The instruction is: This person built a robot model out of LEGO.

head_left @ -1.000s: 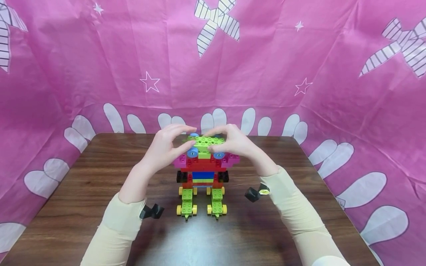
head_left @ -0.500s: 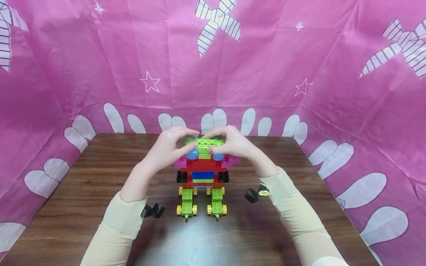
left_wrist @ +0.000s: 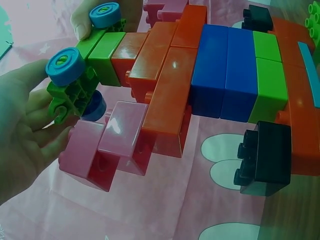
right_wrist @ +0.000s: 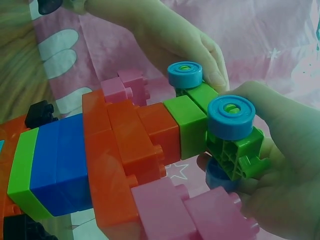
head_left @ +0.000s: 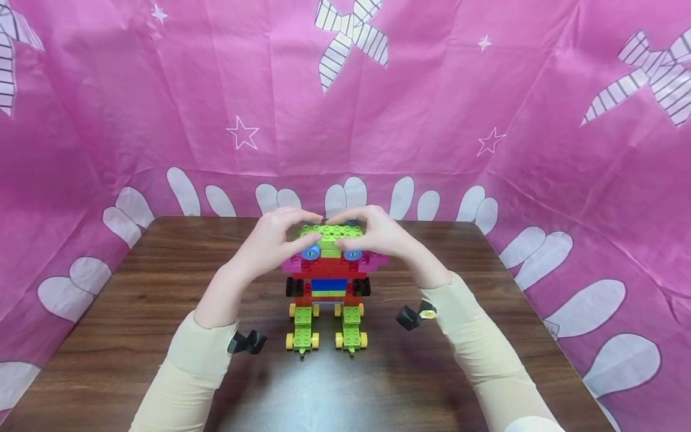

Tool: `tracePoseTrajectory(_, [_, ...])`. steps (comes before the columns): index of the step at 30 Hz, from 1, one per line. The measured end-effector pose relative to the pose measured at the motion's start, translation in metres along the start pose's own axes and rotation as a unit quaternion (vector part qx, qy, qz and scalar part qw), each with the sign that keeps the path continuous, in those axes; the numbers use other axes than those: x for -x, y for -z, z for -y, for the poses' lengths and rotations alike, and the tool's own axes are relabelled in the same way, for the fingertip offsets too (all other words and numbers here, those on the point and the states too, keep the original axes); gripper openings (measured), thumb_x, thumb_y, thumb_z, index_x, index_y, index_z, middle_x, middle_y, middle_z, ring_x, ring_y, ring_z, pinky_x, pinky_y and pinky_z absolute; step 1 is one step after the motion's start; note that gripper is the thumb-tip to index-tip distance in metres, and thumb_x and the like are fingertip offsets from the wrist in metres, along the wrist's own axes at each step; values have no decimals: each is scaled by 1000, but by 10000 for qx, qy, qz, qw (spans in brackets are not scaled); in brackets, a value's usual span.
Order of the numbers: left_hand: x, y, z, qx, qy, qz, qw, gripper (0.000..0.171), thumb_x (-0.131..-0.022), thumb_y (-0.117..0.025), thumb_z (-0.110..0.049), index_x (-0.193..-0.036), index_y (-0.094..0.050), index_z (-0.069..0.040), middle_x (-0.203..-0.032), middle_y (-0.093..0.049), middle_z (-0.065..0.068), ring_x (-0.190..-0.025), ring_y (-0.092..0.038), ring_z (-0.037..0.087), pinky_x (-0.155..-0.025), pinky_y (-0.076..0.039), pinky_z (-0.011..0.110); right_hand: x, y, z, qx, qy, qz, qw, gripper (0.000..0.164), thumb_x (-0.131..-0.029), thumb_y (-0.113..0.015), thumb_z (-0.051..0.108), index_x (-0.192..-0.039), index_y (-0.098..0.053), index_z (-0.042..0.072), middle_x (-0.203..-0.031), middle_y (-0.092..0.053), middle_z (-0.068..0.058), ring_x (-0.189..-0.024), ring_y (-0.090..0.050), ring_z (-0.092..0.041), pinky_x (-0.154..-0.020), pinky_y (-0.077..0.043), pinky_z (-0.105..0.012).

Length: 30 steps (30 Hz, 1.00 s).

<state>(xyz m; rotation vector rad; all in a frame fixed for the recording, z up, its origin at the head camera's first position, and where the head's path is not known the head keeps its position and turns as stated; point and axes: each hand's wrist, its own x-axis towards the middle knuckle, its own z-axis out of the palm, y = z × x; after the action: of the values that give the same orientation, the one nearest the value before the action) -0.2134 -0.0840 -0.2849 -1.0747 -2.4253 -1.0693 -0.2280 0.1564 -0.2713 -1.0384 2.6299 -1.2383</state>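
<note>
A figure of toy building blocks stands upright on the table, with a red body [head_left: 329, 265], blue bricks [left_wrist: 225, 70] and pink arm bricks [right_wrist: 165, 205]. On its top lies a green wheeled base [head_left: 335, 231] with blue wheels [right_wrist: 231, 117], against a green brick [left_wrist: 107, 57]. My left hand [head_left: 266, 240] grips the base's left end between thumb and fingers. From the other side my right hand [head_left: 380, 231] grips its right end, thumb in front and fingers behind. Both wrist views show palms close around the wheels; some fingertips are hidden.
The figure's feet are green wheeled bases [head_left: 351, 336] with yellow wheels, on a dark wooden table [head_left: 162, 288]. Black bricks [head_left: 294, 287] jut from its sides. A pink patterned cloth [head_left: 421, 120] hangs behind and around the table.
Both hands have tipped the green wheeled base to a more level position and lowered it slightly onto the figure's top. Its rear wheels show less now. The figure below stays in place.
</note>
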Motion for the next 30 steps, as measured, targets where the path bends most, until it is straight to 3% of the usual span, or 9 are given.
tracePoseTrajectory(2, [0, 0, 0, -12, 0, 67, 10000, 34, -88, -73, -20, -118, -69, -6, -113, -71, 8, -100, -62, 22, -86, -55, 40, 2, 1, 0, -94, 6, -31, 10000, 40, -84, -75, 19, -122, -68, 9, -112, -71, -6, -50, -33, -17, -50, -32, -30])
tracePoseTrajectory(4, [-1, 1, 1, -11, 0, 148, 9999, 33, -89, -72, -21, -119, -69, -7, -114, -70, 8, -101, -61, 21, -87, -54, 41, 4, 2, -2, -216, 11, -79, 9997, 41, -84, -76, 17, -123, -67, 8, -119, -70, -6, -59, -48, -15, -57, -41, -27])
tracePoseTrajectory(6, [-1, 2, 1, 3, -15, 244, 9997, 33, -89, -72, -21, -119, -69, -8, -114, -70, 8, -102, -61, 21, -89, -54, 42, 7, 3, -4, -354, 30, -108, 9993, 42, -85, -76, 16, -125, -66, 7, -124, -68, -6, -82, -61, -14, -72, -49, -26])
tracePoseTrajectory(9, [-2, 3, 2, 12, -50, 365, 9993, 33, -89, -72, -21, -119, -69, -8, -115, -70, 8, -104, -62, 21, -92, -54, 43, 10, 4, -8, -515, 50, -141, 9986, 44, -85, -76, 17, -127, -65, 8, -128, -66, -5, -114, -60, -15, -88, -53, -30])
tracePoseTrajectory(13, [-3, 4, 3, 59, -27, 520, 9986, 33, -90, -71, -21, -119, -69, -7, -116, -70, 8, -106, -62, 22, -93, -53, 43, 14, 4, -9, -619, 37, -222, 9978, 40, -86, -75, 16, -124, -66, 8, -126, -67, -7, -112, -61, -20, -83, -57, -34])
tracePoseTrajectory(19, [-6, 4, 3, 234, 154, 633, 9976, 33, -89, -71, -22, -119, -69, -8, -115, -71, 7, -105, -62, 21, -91, -54, 41, 15, 3, -11, -499, -78, -397, 9979, 33, -87, -73, 13, -119, -70, 8, -122, -69, -8, -118, -58, -20, -96, -52, -41])
tracePoseTrajectory(30, [-10, 3, 1, 494, 460, 633, 9957, 30, -86, -75, -21, -113, -73, -8, -108, -74, 7, -98, -61, 20, -86, -54, 39, 16, 2, -13, -589, -261, -397, 9971, 32, -88, -71, 18, -119, -70, 10, -124, -68, -7, -120, -57, -21, -99, -49, -45])
